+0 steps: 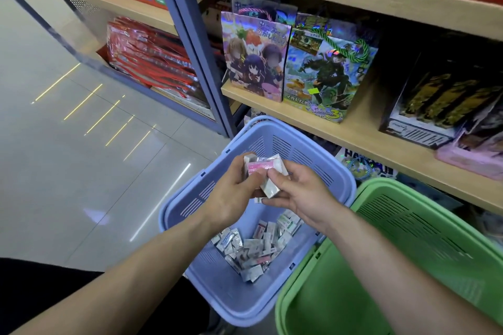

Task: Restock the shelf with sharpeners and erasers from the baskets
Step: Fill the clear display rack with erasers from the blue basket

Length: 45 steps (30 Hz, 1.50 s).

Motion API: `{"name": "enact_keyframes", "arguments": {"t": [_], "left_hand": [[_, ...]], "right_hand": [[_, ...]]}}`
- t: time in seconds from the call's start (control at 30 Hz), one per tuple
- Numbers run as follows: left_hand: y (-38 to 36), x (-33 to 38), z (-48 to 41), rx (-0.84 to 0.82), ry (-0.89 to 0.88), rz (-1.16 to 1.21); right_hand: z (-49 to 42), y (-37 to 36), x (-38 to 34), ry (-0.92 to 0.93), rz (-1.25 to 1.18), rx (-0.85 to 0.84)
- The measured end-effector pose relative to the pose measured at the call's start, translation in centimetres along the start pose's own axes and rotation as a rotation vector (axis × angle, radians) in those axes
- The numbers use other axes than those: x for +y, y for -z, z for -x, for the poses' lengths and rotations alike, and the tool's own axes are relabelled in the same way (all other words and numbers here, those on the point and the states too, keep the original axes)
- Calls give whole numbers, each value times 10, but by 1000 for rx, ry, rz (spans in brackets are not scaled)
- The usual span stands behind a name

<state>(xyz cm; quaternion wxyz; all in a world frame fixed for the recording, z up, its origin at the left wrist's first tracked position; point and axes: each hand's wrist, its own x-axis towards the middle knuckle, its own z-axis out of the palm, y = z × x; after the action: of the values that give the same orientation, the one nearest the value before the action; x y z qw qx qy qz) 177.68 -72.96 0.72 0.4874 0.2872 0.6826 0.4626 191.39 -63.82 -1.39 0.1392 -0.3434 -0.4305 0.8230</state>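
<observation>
– Erasers point(255, 247) go where?
– Onto the shelf point(340, 128), once gathered. Most lie loose at the bottom of the blue basket point(272, 123), beside the green basket point(408, 226).
– And the hands?
– The left hand point(231, 193) grips a small stack point(258, 166); the right hand point(302, 193) pinches one wrapped piece point(270, 187) against it. Square the stack first, I'd say, so none slips.

Left hand point(231, 193) and right hand point(302, 196) hold small wrapped packets point(261, 167) over a blue basket point(299, 144).
The left grips a bunch, one pink-labelled; the right pinches a white one, probably an eraser. Loose packets point(255, 250) lie in the basket; a green basket point(408, 226) stands just beside it, below a wooden shelf point(362, 130).
</observation>
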Motion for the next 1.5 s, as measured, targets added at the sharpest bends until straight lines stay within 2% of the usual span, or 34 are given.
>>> {"name": "enact_keyframes", "arguments": {"t": [0.27, 0.57, 0.8, 1.03, 1.2, 1.33, 1.5], "left_hand": [[3, -1, -10, 148, 104, 126], [5, 2, -13, 114, 145, 205], [7, -7, -19, 167, 159, 84], [18, -8, -26, 269, 222, 204], [12, -10, -23, 153, 238, 302], [8, -10, -19, 44, 197, 282], [9, -13, -19, 34, 250, 270]], "right_hand": [[-8, 1, 6, -22, -22, 0], [-10, 4, 6, -33, 18, 68], [-9, 7, 5, -96, -15, 116], [-12, 15, 5, -114, -133, 179], [-15, 10, 9, -60, -246, 218], [-13, 4, 12, -50, -97, 220], [-14, 7, 13, -46, 111, 213]]}}
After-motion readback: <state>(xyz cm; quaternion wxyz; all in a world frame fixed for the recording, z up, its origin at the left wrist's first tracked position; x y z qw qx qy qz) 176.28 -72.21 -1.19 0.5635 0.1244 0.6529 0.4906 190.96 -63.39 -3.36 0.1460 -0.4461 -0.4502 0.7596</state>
